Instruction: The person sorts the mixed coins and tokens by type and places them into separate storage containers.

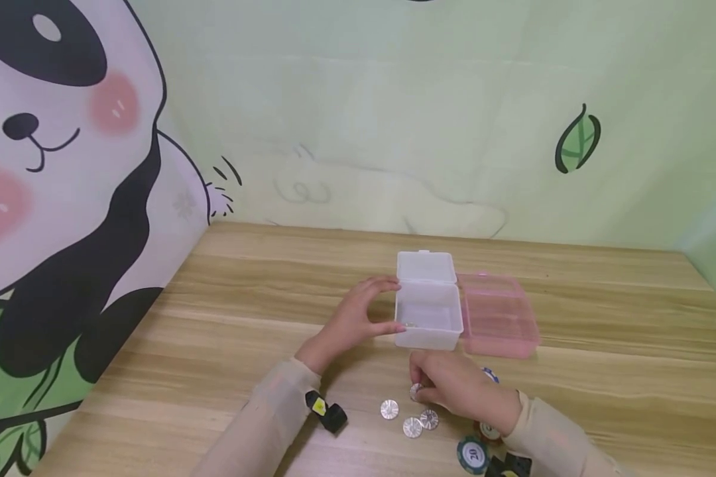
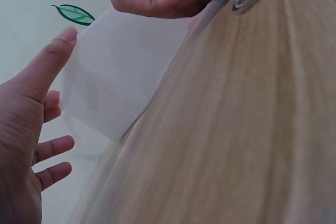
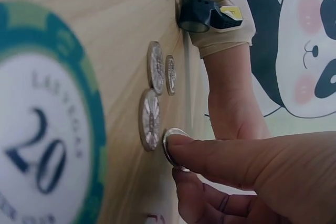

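A silver coin [image 1: 416,391] is pinched between thumb and fingers of my right hand [image 1: 462,386], just in front of a small white plastic box [image 1: 427,339]. The right wrist view shows the thumb on the face of the same coin [image 3: 173,139]. My left hand [image 1: 353,321] rests at the box's left side, thumb and fingers extended and spread, fingertips right at the rim. The box's lid [image 1: 425,267] is swung back. Something small and shiny lies inside at the front left. Three more silver coins lie on the table, one apart [image 1: 389,409].
A translucent pink box [image 1: 501,318] stands against the white one on the right. A green poker chip [image 1: 473,455] marked 20, a brownish chip [image 1: 489,432] and a blue chip [image 1: 490,375] lie around my right forearm. Behind the wooden table [image 1: 274,265] hangs a printed green backdrop.
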The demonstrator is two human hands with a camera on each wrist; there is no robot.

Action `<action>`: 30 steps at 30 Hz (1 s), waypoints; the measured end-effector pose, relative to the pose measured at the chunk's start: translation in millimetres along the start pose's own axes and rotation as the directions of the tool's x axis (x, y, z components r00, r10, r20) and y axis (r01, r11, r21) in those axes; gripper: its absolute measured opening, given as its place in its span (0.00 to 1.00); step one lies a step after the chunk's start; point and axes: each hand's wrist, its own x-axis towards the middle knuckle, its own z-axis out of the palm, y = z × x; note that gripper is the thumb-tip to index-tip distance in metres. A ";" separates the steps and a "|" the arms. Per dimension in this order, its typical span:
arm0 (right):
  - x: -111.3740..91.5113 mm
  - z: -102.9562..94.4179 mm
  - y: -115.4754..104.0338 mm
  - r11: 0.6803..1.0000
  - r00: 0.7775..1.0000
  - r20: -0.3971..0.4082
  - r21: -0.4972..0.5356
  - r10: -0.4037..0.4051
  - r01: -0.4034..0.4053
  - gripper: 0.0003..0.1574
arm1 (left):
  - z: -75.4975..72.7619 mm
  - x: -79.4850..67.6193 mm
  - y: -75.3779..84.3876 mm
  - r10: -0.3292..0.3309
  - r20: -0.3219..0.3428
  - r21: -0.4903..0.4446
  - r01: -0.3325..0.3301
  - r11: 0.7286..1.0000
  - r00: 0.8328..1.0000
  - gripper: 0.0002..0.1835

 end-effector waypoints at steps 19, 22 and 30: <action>11.2 -38.8 15.6 0.955 0.996 0.046 0.292 -0.076 0.059 0.07 | 0.1 0.3 1.2 -0.005 -0.005 -0.008 0.005 1.000 1.000 0.37; 15.2 -47.8 19.5 0.951 0.998 0.030 0.306 -0.058 0.046 0.06 | 0.6 0.6 1.3 0.002 -0.010 -0.003 -0.002 1.000 1.000 0.37; 30.2 -71.8 30.1 0.957 0.998 0.002 0.285 0.065 -0.063 0.04 | 1.7 0.3 0.6 -0.007 -0.009 -0.024 0.007 1.000 1.000 0.36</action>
